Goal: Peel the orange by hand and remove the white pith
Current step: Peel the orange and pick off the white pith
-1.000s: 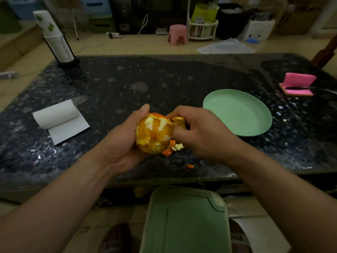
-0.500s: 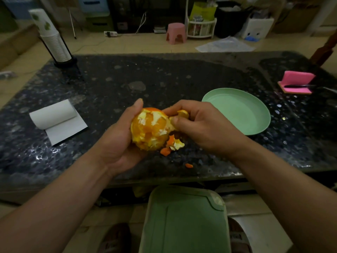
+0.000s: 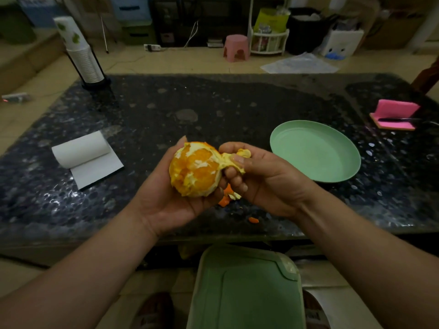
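Observation:
A mostly peeled orange (image 3: 196,170) with patches of white pith sits in my left hand (image 3: 166,198), whose fingers curl around its underside and far side. My right hand (image 3: 263,179) is just to its right, thumb and fingers pinching a strip of peel (image 3: 234,157) that is still joined to the fruit. Small peel scraps (image 3: 226,198) lie on the dark stone table (image 3: 213,110) below my hands, and one more peel scrap (image 3: 253,219) sits near the front edge.
An empty green plate (image 3: 316,150) stands right of my hands. A paper towel roll (image 3: 82,151) lies at the left, a cup stack (image 3: 82,53) at the far left corner, a pink sponge with a knife (image 3: 394,115) at the far right. A green bin lid (image 3: 247,288) is below the table edge.
My right hand has pulled the peel strip away to the right, so it now stretches off the orange. The orange has turned a little in my left hand.

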### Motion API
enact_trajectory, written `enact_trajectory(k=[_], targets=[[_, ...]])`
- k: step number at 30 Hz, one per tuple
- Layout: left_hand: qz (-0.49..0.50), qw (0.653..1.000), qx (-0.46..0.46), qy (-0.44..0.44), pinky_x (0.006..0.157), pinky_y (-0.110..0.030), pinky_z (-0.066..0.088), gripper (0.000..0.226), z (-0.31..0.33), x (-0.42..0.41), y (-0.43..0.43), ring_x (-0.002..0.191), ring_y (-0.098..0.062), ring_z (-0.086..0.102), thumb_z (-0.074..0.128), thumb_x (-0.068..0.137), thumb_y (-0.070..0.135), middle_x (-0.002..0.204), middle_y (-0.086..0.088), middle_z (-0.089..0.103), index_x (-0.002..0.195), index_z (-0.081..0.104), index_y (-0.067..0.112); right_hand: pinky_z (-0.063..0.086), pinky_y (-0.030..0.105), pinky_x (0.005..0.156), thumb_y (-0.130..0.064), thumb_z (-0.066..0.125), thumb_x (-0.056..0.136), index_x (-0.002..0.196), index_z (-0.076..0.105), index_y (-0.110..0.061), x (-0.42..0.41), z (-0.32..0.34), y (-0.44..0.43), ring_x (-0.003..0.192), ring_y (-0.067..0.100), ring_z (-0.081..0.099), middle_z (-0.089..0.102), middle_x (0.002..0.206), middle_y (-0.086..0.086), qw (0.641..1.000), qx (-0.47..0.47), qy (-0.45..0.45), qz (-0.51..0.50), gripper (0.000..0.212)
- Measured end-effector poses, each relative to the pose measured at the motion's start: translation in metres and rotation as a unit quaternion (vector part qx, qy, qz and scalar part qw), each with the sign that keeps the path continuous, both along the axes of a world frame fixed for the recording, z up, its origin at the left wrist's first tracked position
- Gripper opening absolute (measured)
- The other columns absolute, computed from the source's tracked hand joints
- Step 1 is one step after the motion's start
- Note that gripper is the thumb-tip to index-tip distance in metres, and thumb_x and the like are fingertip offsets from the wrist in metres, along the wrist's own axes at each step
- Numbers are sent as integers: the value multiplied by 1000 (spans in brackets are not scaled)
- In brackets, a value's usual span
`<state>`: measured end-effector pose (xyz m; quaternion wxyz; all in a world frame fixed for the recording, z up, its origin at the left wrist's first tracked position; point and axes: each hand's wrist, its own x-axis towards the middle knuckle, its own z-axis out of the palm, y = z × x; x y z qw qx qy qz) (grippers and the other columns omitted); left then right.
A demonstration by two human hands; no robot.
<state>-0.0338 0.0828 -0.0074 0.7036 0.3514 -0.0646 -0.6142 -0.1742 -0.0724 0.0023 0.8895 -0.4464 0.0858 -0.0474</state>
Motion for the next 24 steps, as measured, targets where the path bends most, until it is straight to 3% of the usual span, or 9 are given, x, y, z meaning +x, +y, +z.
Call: enact_trajectory(k=[4,7,11,13,14,16,17,21,24], targets=[[1,1000,-11,22,76,-39,63,62,-7,1,-2,88,-29,71,57,95,61,112,-18,70,123,69,7,52,16,56,-13,72,86,108,74,-13,5,-11,-2,64,9,64,66,80,8,999,40,15,11,22],[30,998,-18,47,73,-37,64,59,-9,-3,-3,84,-28,72,60,95,55,105,-18,72,109,77,1,49,16,56,-8,64,90,103,77,-13,9,-12,2,64,9,60,64,78,6,996,86,20,-25,19],[70,993,3,93,72,-37,64,69,-12,-4,-13,82,-28,71,49,100,59,105,-18,70,102,78,-3,51,18,56,-7,55,97,117,63,-8,19,-9,5,64,10,59,66,78,5,990,83,37,-111,21],[77,994,39,63,78,-39,62,71,-12,-3,-16,85,-29,71,50,100,63,107,-20,72,97,81,-1,56,23,57,-9,54,106,118,65,-8,22,-12,-2,65,13,66,71,84,7,980,-41,108,-163,17],[81,994,63,41,80,-39,61,68,-12,-2,-16,85,-31,71,52,100,63,106,-21,73,94,82,1,59,27,61,-13,54,108,117,69,-12,21,-16,-6,70,15,71,75,91,7,954,-168,166,-183,17],[82,991,102,6,83,-43,61,60,-13,-1,-14,87,-35,73,57,99,58,111,-24,75,101,80,3,62,34,79,-22,56,109,117,74,-26,18,-25,-14,91,12,74,76,106,-1,842,-446,243,-180,19],[82,990,114,-11,86,-45,60,57,-13,-2,-11,89,-36,73,58,100,56,116,-25,75,109,77,3,60,35,87,-24,57,109,121,73,-30,16,-29,-15,100,10,71,75,112,-7,799,-526,244,-158,21],[69,985,142,-66,72,-43,65,55,-10,-4,-7,92,-35,78,55,103,52,119,-24,75,124,70,4,56,35,99,-29,59,108,134,69,-31,13,-29,-12,113,7,66,71,123,-10,773,-590,212,-96,28],[74,979,157,-106,79,-46,65,53,-6,-4,-7,96,-33,78,54,103,51,118,-22,76,124,70,5,53,23,89,-36,60,107,131,70,-34,8,-14,-9,106,-4,66,72,117,-18,771,-604,172,-108,26]])
